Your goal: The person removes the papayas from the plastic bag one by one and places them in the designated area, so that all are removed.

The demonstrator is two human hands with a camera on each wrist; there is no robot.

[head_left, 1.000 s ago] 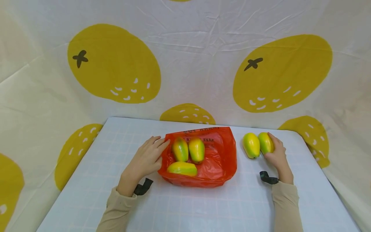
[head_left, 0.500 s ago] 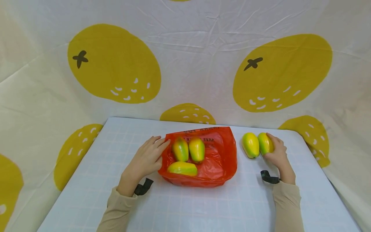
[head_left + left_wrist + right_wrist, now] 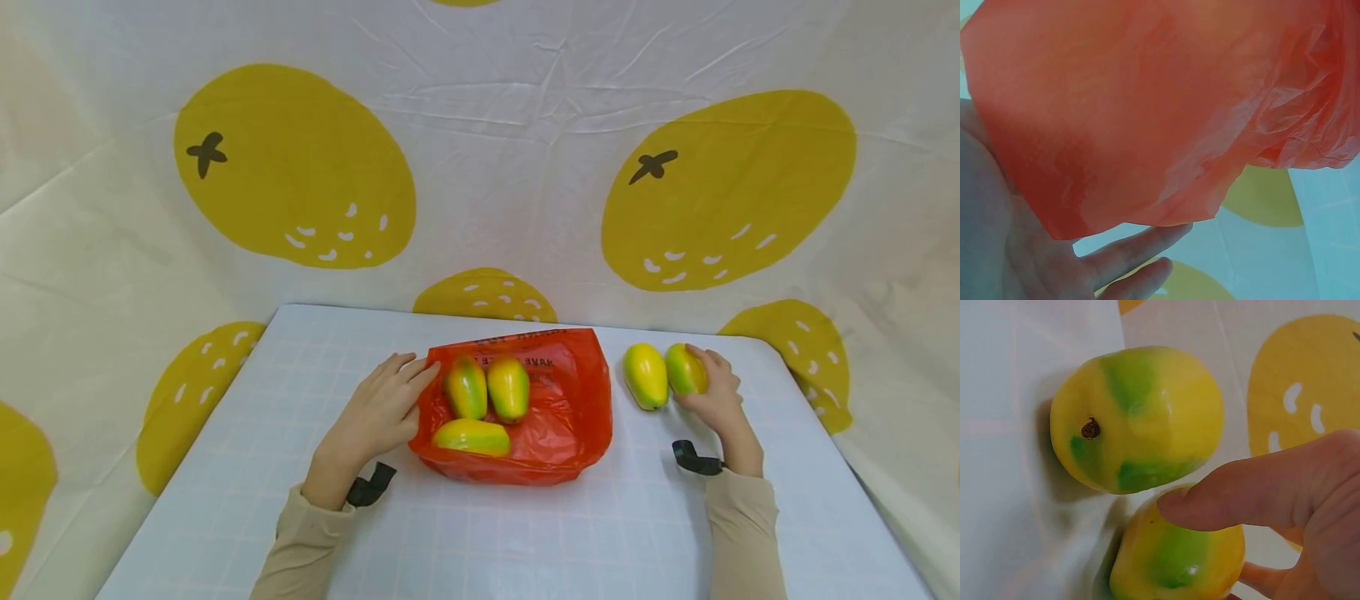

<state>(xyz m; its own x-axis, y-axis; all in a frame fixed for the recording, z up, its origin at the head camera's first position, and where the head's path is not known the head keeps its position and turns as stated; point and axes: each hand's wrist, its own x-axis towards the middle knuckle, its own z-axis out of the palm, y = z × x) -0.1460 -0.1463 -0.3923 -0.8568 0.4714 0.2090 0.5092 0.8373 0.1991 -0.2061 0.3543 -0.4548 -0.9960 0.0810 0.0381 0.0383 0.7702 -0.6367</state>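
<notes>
A red plastic bag (image 3: 551, 417) lies with its mouth towards me, and three yellow-green mangoes (image 3: 508, 390) rest in it. My left hand (image 3: 382, 404) touches the bag's left rim with extended fingers. In the left wrist view, red film (image 3: 1122, 125) hides part of that hand, and two straight fingers (image 3: 1132, 250) show below it. Right of the bag, my right hand (image 3: 716, 392) grips a mango (image 3: 684, 369), its thumb (image 3: 1210, 497) across the near side. Beside it another mango (image 3: 646, 377) lies on the table; the right wrist view shows its stem scar.
The white table (image 3: 480, 542) has a faint grid pattern. Behind and around it hangs a pale cloth (image 3: 510, 192) printed with large yellow fruit. A dark strap piece sticks out at each wrist, such as the right strap (image 3: 696, 458).
The right hand's mango has shifted slightly left and tilted, and shows more orange. The loose mango beside it has moved slightly left. The left hand and the bag have kept their places.
</notes>
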